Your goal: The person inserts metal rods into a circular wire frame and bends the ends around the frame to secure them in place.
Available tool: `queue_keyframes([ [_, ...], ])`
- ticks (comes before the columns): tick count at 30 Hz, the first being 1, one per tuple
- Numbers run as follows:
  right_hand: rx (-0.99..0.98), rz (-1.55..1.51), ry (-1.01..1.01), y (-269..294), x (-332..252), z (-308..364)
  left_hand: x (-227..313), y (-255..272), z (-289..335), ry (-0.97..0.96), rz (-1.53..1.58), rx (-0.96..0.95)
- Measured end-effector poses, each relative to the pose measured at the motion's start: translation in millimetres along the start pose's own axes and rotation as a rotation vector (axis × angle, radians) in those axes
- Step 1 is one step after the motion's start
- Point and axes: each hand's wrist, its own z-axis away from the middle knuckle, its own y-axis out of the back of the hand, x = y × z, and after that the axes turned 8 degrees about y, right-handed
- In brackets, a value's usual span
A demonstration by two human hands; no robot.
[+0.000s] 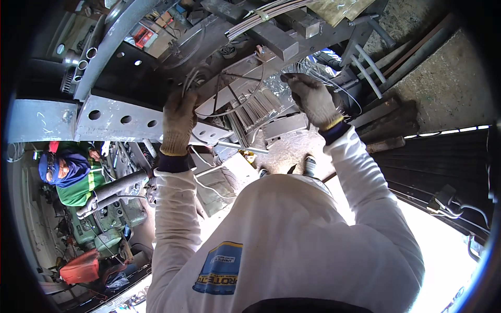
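Note:
My left hand (178, 122), in a knitted work glove, is closed at the edge of a steel beam (109, 119) with round holes. Thin wire (189, 81) stands up in loops from its fingers, and one strand arcs toward the middle. My right hand (315, 103), gloved alike, is raised to the right with curled fingers; what they hold, if anything, is hard to make out. Just beyond it lies a loose coil of shiny wire (309, 67). Between my hands, a bundle of thin metal rods (255, 112) rests on the metalwork.
Long copper-coloured rods (271, 13) and a square steel bar (276, 41) lie across the far side. Two metal pipes (368, 68) stick out at right. A person in green (78, 180) is at the left, near a green machine (102, 229) and a red cloth (81, 267).

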Motion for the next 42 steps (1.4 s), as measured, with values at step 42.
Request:
queue_keyframes([
  [42,0.425,-0.446,-0.371,-59.4,-5.7,-13.2,-58.5,-0.6,-73.7,-0.369,-1.378,0.381],
])
